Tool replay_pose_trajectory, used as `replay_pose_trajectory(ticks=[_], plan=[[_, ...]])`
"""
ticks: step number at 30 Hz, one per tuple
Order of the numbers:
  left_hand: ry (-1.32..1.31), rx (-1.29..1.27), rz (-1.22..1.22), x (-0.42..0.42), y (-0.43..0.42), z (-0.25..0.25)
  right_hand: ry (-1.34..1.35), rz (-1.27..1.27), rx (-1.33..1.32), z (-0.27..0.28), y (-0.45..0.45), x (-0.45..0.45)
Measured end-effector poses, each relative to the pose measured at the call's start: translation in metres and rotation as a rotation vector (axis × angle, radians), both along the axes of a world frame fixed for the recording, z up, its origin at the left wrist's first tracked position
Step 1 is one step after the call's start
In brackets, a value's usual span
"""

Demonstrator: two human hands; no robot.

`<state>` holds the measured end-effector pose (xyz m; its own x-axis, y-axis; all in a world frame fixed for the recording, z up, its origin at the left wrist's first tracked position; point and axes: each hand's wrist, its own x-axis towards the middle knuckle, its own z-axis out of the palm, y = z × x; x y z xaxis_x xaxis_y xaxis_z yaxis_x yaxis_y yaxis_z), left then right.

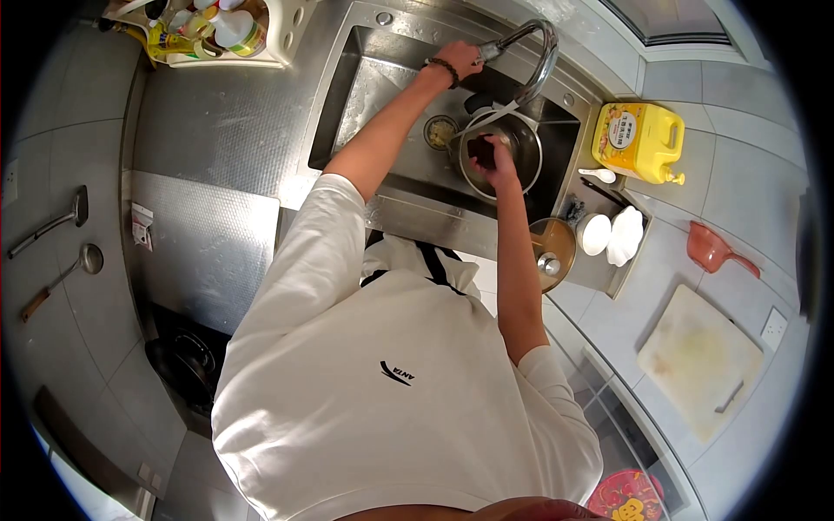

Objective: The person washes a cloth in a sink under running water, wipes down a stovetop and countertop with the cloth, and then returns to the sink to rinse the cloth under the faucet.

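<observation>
My left hand (460, 59), with a dark beaded bracelet at the wrist, is closed around one end of the chrome faucet (549, 54) over the sink (378, 78). Inside a metal pot (527, 149) in the sink's right part, my right hand (497, 161) grips a dark brown, rounded thing, partly hidden by the fingers; its kind is unclear. The pot has a black handle (478, 103). A pale streak crosses above the pot; I cannot tell whether it is water. Left of the pot, yellowish bits lie in the drain strainer (440, 130).
A glass lid (556, 239) lies near my right forearm, beside a white bowl (593, 234) and a scalloped white dish (626, 236). Farther right are a yellow jug (632, 139), a pink scoop (711, 249) and a cutting board (699, 356). A bottle rack (278, 39) stands upper left.
</observation>
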<state>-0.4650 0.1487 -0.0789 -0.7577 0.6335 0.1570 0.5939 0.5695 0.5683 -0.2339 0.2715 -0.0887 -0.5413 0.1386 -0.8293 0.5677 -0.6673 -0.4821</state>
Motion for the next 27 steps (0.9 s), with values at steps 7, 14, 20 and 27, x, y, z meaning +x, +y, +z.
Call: replay_pose_trajectory(ticks=[7,14,20,27], plan=[[-0.487,0.025,0.368,0.051,0.0,-0.04,0.013,-0.014,0.019,-0.001,0.005,0.005],[-1.138,0.081,0.201,0.106,0.006,-0.07,0.011,0.004,0.057,0.001,0.019,0.019],[-0.746,-0.102,0.323,0.111,0.003,-0.05,-0.003,-0.004,0.079,0.001,0.02,0.025],[-0.644,-0.117,0.341,0.102,0.014,-0.062,-0.015,-0.006,0.083,0.002,0.014,0.023]])
